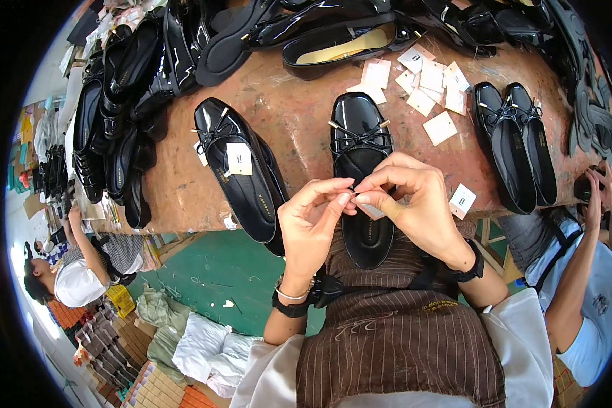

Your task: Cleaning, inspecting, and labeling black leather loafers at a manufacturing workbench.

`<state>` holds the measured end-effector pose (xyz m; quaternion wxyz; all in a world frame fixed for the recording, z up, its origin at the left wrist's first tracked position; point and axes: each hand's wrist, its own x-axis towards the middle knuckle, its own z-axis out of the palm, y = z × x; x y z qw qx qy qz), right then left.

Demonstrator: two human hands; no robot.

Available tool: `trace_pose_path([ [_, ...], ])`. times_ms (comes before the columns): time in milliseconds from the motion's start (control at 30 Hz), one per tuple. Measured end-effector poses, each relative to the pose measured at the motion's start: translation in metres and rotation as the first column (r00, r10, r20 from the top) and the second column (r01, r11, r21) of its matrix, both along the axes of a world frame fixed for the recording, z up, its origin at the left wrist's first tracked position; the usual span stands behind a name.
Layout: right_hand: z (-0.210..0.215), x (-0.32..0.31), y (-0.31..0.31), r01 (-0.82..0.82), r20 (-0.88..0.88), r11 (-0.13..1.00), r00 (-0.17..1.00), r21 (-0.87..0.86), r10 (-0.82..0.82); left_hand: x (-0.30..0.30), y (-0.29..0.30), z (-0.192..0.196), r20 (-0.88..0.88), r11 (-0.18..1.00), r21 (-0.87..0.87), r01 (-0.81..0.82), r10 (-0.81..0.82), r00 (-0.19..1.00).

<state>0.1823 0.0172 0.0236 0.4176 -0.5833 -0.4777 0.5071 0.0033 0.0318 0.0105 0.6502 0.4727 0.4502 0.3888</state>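
**Shiny black shoe, small tag, two busy hands**

Black and glossy, the shoe (360,146) lies on the brown bench (299,122) right in front of me, toe pointing away and heel hanging over the near edge above my lap. I think it is light and a bit bendy, and the shiny skin looks slippery. The sides near the heel seem the best place to hold it. The little bow (360,138) with metal tips looks easy to pull loose.

My left hand (311,216) and right hand (415,204) meet just above the shoe's opening. The fingers (343,198) of both hands are pinched together on something tiny and pale, maybe a thread or the small white tag (372,211). I cannot tell which, because the fingers cover it.

My hands hide the inside of the shoe. Another black shoe (241,170) with a white tag lies to the left. Loose white cards (432,85) lie near the right, beside a pair of shoes (517,146). More black shoes (136,75) pile up at the far edge, cut off by the picture's rim.
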Motion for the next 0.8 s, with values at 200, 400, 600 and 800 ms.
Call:
trace_pose_path([
  [200, -0.0016, 0.0002, 0.0031, 0.025, -0.036, 0.999, 0.999, -0.039, -0.026, 0.0012, 0.0007, 0.0036, -0.01, 1.0, -0.015, -0.012, 0.012, 1.0],
  [400, 0.0028, 0.0023, 0.0058, -0.025, -0.017, 0.998, 1.0, -0.049, 0.024, 0.0006, -0.0006, 0.0015, -0.03, 0.999, 0.03, -0.027, 0.028, 0.999],
  [600, 0.0003, 0.0017, 0.0042, -0.027, -0.034, 0.996, 0.999, -0.081, 0.024, 0.0027, -0.0022, 0.0023, -0.027, 0.999, 0.02, -0.04, 0.041, 0.999],
  [800, 0.0009, 0.0033, 0.0028, -0.037, -0.109, 0.992, 0.994, -0.117, 0.024, 0.0038, -0.0024, 0.0048, -0.062, 0.998, 0.053, -0.039, 0.042, 0.997],
])
